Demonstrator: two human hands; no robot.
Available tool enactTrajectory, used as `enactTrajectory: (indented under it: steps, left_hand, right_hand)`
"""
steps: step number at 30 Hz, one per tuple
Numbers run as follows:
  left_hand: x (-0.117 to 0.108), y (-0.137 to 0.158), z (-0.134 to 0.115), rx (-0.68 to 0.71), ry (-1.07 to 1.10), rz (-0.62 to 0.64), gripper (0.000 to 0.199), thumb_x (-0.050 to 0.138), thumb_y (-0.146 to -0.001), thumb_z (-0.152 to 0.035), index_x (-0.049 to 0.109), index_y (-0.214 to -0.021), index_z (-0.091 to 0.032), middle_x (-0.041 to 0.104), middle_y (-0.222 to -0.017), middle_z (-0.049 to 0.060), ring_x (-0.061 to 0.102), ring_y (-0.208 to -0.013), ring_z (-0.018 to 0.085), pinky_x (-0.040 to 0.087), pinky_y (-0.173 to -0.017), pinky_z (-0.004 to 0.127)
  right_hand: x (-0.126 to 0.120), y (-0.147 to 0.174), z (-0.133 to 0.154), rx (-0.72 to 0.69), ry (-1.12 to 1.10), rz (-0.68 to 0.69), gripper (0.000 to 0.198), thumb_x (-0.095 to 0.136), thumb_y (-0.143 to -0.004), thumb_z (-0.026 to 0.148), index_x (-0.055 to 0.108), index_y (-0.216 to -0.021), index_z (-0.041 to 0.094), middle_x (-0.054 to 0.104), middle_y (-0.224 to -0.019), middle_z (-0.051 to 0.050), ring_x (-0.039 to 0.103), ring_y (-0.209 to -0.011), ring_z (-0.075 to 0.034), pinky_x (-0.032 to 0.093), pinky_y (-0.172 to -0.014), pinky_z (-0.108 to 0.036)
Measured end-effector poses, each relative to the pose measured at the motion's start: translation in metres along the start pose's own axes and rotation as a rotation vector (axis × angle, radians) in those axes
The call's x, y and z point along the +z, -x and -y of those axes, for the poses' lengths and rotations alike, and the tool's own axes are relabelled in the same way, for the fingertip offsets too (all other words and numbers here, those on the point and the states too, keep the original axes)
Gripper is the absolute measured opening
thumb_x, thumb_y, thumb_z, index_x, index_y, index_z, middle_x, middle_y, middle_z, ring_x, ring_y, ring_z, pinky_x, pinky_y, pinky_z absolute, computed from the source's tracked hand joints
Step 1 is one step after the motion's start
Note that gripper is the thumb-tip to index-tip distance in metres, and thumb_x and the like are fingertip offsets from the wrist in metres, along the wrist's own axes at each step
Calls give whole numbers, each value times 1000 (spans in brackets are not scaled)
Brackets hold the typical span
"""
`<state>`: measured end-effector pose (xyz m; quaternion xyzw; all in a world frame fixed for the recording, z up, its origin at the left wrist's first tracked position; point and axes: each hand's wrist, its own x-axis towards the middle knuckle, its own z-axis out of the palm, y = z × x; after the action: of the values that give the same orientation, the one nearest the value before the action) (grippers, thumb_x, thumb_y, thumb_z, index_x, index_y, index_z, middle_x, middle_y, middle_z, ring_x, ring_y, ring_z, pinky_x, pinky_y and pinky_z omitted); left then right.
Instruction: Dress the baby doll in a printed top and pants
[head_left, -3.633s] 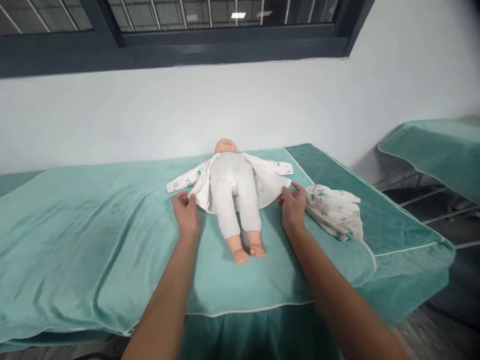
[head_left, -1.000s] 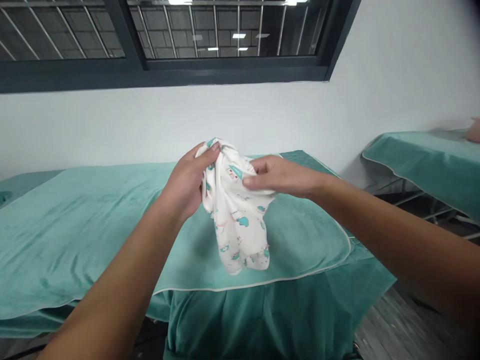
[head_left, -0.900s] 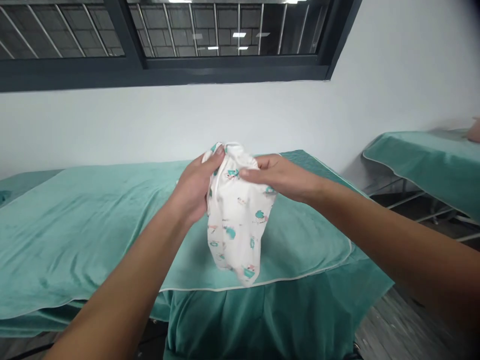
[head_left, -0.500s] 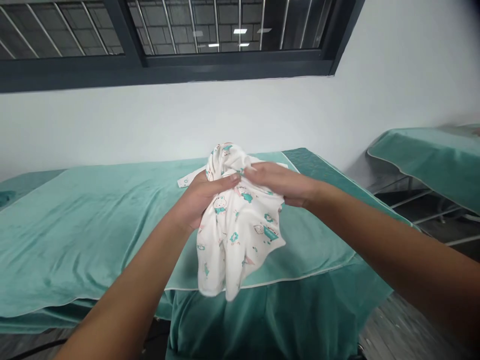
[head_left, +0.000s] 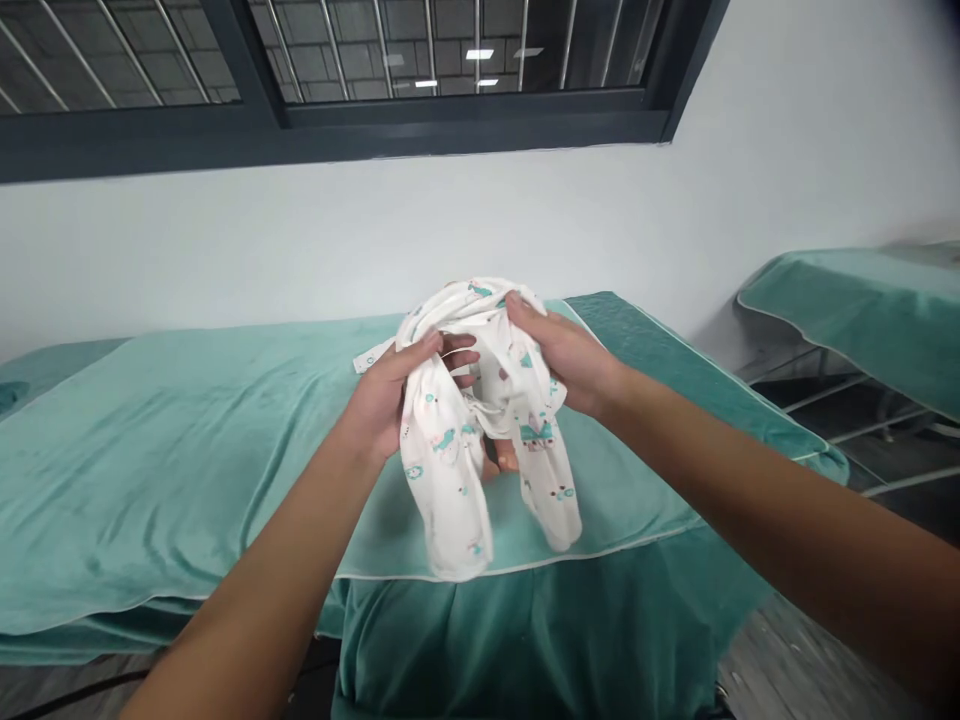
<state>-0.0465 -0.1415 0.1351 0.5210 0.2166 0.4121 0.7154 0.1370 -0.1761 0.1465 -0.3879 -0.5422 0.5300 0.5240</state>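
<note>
White baby pants (head_left: 454,450) with teal and pink cartoon prints hang above the bed, both legs pointing down and the waistband spread into an arch. My left hand (head_left: 397,385) grips the left side of the waistband, thumb in front and fingertips showing through the opening. On the right side, my right hand (head_left: 574,360) pinches the band with its thumb on top. Behind the pants, a white cuff (head_left: 373,356) lies on the bed. Small skin-toned shapes like feet (head_left: 504,457) show between the pant legs; the rest of them is hidden.
A light teal blanket (head_left: 187,430) with pale piping covers the bed, over a darker teal cover (head_left: 570,640). A white wall (head_left: 300,250) and a dark-framed barred window (head_left: 465,125) stand behind. Another teal-covered bed (head_left: 862,310) on a metal frame is at right.
My hands have moved apart, my right one slightly up and right. The bunched pants have opened at the waist, the legs have separated, and the foot-like shapes now show behind.
</note>
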Motion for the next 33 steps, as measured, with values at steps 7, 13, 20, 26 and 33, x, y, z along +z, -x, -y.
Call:
enactTrajectory:
  steps: [7, 13, 20, 26, 33]
  left_hand:
    - [13, 3, 10, -7, -222, 61, 50, 82, -72, -39, 66, -114, -19, 75, -96, 8, 71, -91, 27, 57, -80, 37]
    - [8, 7, 11, -227, -316, 149, 41, 82, -71, -31, 71, -108, -17, 75, -103, 11, 71, -93, 29, 56, -82, 40]
    - [9, -6, 21, -79, 29, -64, 44, 77, -73, -28, 69, -114, -14, 77, -96, 11, 73, -94, 31, 57, -84, 42]
    - [4, -9, 28, -156, 51, 7, 48, 77, -74, -42, 68, -114, -17, 77, -92, 11, 73, -90, 32, 59, -79, 42]
    - [-19, -11, 46, -220, -37, 38, 49, 80, -73, -36, 68, -116, -15, 76, -93, 12, 73, -81, 29, 59, -70, 38]
  right_hand:
    - [2, -1, -24, 41, -105, -99, 48, 69, -80, 62, 68, -102, 19, 75, -87, -8, 70, -80, -23, 55, -69, -34]
    - [-10, -1, -23, 13, -125, -115, 45, 67, -82, 60, 68, -105, 21, 75, -92, -7, 70, -88, -23, 56, -74, -33]
    - [-13, 7, -14, 210, -27, 311, 43, 83, -72, 45, 71, -101, 18, 75, -96, -7, 70, -90, -22, 57, -80, -34]
    - [-12, -12, -25, 58, -158, 64, 39, 73, -79, 55, 70, -99, 21, 75, -96, -6, 69, -94, -23, 57, -85, -37]
    - [-23, -12, -42, 86, -301, 2, 41, 70, -84, 51, 67, -113, 21, 74, -102, -7, 68, -96, -23, 56, -82, -34]
